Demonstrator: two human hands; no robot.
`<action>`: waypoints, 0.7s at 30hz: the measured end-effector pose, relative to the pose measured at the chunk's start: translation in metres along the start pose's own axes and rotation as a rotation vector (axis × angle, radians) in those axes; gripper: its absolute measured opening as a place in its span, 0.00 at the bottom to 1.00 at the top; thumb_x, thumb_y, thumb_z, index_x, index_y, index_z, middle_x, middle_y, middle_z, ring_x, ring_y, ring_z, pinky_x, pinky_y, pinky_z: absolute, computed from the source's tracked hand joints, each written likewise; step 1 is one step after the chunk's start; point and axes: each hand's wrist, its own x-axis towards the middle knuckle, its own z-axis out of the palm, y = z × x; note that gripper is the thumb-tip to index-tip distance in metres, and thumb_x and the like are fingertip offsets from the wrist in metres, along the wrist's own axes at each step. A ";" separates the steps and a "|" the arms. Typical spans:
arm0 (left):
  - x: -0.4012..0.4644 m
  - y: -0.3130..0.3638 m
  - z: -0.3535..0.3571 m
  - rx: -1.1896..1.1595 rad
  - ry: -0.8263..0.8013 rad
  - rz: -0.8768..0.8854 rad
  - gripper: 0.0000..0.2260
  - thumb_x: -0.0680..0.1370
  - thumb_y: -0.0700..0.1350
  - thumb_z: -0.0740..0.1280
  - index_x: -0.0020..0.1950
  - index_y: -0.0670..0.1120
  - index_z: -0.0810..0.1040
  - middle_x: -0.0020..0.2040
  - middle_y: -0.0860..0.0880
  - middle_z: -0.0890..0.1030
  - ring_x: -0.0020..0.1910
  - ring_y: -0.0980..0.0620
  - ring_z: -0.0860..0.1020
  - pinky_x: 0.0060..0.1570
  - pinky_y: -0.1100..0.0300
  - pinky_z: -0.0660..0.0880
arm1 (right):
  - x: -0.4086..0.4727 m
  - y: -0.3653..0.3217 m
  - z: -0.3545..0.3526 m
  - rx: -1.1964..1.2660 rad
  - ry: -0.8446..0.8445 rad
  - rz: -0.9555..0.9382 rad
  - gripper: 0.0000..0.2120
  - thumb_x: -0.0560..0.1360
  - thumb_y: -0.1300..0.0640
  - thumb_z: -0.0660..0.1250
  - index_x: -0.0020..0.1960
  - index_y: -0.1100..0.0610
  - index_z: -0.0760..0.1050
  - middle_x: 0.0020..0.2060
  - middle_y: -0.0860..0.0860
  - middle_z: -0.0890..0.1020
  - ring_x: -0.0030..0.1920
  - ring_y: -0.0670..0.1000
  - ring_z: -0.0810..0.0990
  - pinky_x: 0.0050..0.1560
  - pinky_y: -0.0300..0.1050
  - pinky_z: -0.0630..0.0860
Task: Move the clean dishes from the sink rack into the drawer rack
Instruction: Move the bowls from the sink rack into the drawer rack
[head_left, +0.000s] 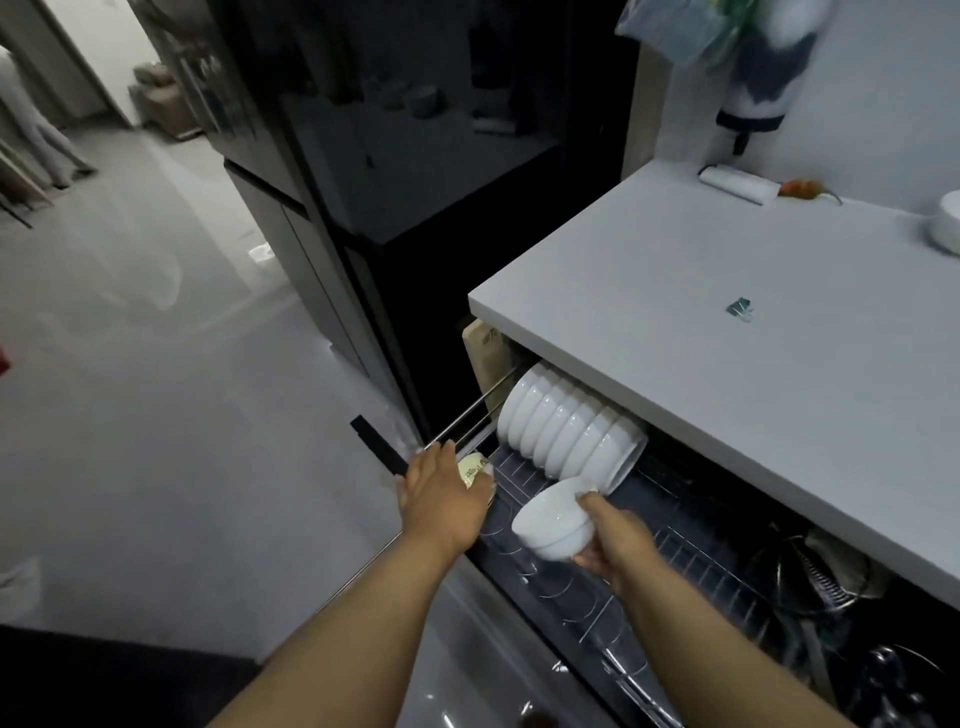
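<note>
The drawer rack is pulled out under the white counter. A row of several white bowls lies on its side at the rack's far end. My right hand grips two stacked white bowls, tilted on their side just in front of that row, over the wire rack. My left hand reaches over the rack's left front corner and holds a small pale cup with a printed label, mostly hidden under my fingers.
The white counter overhangs the drawer; a roll and a white dish stand at its back. Dark metal pots fill the rack's right side. A black fridge stands left of the drawer. A person stands far left.
</note>
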 end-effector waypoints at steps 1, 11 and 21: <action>0.007 -0.002 0.002 0.042 -0.003 0.015 0.31 0.80 0.60 0.53 0.79 0.47 0.51 0.80 0.48 0.51 0.79 0.48 0.46 0.76 0.46 0.43 | 0.009 0.001 0.007 -0.017 0.011 0.010 0.17 0.72 0.50 0.71 0.53 0.62 0.75 0.39 0.57 0.78 0.33 0.54 0.78 0.24 0.40 0.76; 0.064 -0.033 0.021 0.375 0.042 0.169 0.32 0.81 0.60 0.48 0.80 0.47 0.44 0.80 0.46 0.43 0.78 0.48 0.37 0.73 0.46 0.31 | 0.084 0.022 0.069 -0.086 0.031 0.118 0.32 0.59 0.48 0.76 0.57 0.63 0.73 0.49 0.60 0.80 0.44 0.60 0.81 0.35 0.52 0.81; 0.089 -0.047 0.033 0.395 0.066 0.262 0.37 0.74 0.63 0.32 0.80 0.46 0.45 0.80 0.47 0.47 0.78 0.51 0.39 0.76 0.44 0.39 | 0.152 0.051 0.101 -0.215 0.026 0.168 0.45 0.47 0.44 0.76 0.60 0.62 0.75 0.53 0.61 0.80 0.48 0.62 0.82 0.42 0.63 0.82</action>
